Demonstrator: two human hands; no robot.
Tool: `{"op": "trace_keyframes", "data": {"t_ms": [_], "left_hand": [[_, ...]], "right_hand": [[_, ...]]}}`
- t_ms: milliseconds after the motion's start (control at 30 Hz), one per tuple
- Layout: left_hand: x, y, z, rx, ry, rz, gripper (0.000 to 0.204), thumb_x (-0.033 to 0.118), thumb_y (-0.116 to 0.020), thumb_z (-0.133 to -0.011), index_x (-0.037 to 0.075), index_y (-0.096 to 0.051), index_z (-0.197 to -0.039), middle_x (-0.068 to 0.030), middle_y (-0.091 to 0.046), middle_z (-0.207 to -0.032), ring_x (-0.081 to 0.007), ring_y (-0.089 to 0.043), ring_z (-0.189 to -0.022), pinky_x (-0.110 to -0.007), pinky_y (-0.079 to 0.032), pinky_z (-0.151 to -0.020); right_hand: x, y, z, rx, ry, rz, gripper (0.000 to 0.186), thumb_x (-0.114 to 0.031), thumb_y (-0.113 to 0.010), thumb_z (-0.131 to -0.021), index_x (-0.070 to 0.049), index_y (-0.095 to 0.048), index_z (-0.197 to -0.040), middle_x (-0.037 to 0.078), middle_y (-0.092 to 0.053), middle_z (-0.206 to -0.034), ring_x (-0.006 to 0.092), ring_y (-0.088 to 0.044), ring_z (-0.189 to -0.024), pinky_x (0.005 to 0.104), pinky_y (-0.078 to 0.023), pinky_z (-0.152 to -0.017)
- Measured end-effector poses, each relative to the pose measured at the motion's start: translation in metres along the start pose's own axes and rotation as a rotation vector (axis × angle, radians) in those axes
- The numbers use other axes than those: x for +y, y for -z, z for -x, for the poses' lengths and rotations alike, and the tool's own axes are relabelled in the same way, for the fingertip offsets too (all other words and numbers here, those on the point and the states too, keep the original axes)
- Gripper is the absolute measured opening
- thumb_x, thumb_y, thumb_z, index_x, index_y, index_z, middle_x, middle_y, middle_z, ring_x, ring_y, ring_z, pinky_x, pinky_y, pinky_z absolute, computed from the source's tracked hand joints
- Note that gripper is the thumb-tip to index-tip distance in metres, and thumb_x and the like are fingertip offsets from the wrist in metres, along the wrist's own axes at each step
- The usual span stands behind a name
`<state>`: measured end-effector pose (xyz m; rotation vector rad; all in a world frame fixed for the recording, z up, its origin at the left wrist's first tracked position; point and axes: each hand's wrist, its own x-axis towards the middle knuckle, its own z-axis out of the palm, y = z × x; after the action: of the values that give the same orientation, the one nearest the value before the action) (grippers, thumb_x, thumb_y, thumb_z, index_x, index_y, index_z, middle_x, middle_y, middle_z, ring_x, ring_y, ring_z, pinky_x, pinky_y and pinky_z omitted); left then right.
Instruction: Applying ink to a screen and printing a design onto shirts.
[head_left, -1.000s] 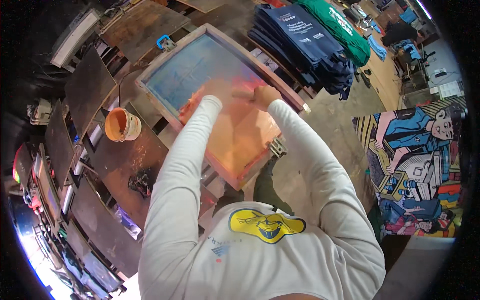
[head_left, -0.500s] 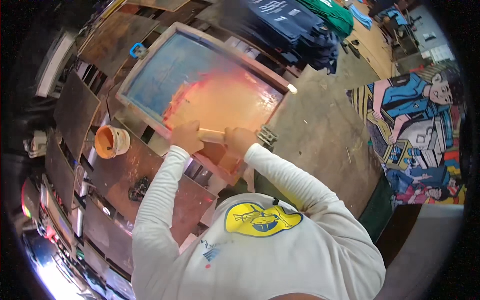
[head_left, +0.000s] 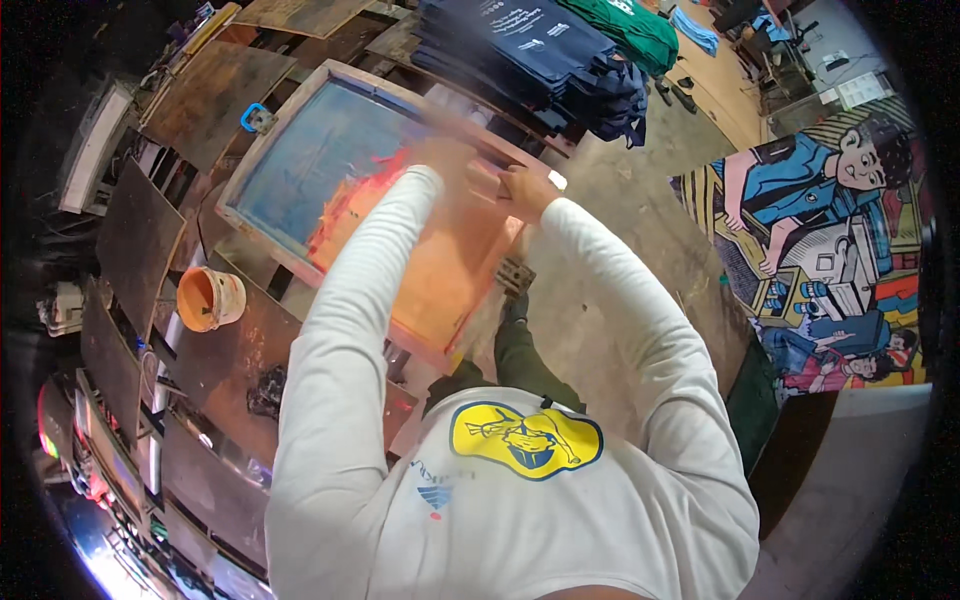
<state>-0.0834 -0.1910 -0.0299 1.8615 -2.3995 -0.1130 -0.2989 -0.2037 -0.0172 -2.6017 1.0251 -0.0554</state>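
Note:
A wooden-framed printing screen [head_left: 265, 145] lies tilted in front of me, its mesh blue at the far left and coated with orange and pink-red ink across the near and right parts. Both my hands are over its far right side, on a squeegee [head_left: 486, 186] that is partly hidden and blurred. My left hand [head_left: 443, 160] is smeared by motion but closed around the squeegee's left part. At its right end, near the frame's right edge, my right hand [head_left: 530, 191] has its fingers wrapped around it.
An orange-stained bucket [head_left: 212, 298] stands on boards left of the screen, with a dark crumpled thing [head_left: 266, 390] nearer me. Folded navy shirts [head_left: 535, 50] and green ones [head_left: 630, 30] are stacked beyond the screen. A metal hinge clamp [head_left: 515, 275] sits at its right edge; a painted mural [head_left: 810, 250] stands farther right.
Both hands have moved away from me with the squeegee, from the screen's near side to its far right side. More orange ink shows on the near part.

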Motion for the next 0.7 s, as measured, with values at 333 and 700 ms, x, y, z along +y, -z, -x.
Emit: {"op": "trace_keyframes", "data": {"t_ms": [333,700], "left_hand": [[0.002,-0.013,0.010,0.020,-0.019,0.086,0.019,0.021,-0.070,-0.070,0.017,-0.065,-0.088,-0.0097,-0.071,-0.088,-0.0322,-0.068,-0.087,-0.045,-0.054,-0.076],[-0.030,-0.003,0.131,-0.022,-0.151,0.189,0.017,0.015,-0.071,-0.063,0.010,-0.062,-0.076,-0.0137,-0.067,-0.080,-0.0359,-0.065,-0.080,-0.047,-0.052,-0.073]], "right_hand": [[-0.001,-0.041,0.003,0.081,-0.151,-0.021,0.025,-0.020,-0.071,-0.075,-0.002,-0.057,-0.087,0.020,-0.066,-0.083,0.0421,-0.064,-0.080,0.0503,-0.051,-0.072],[-0.128,-0.087,0.053,0.123,-0.101,-0.227,0.024,-0.016,-0.066,-0.073,-0.001,-0.058,-0.091,0.021,-0.065,-0.085,0.0375,-0.065,-0.082,0.0458,-0.053,-0.076]]}}
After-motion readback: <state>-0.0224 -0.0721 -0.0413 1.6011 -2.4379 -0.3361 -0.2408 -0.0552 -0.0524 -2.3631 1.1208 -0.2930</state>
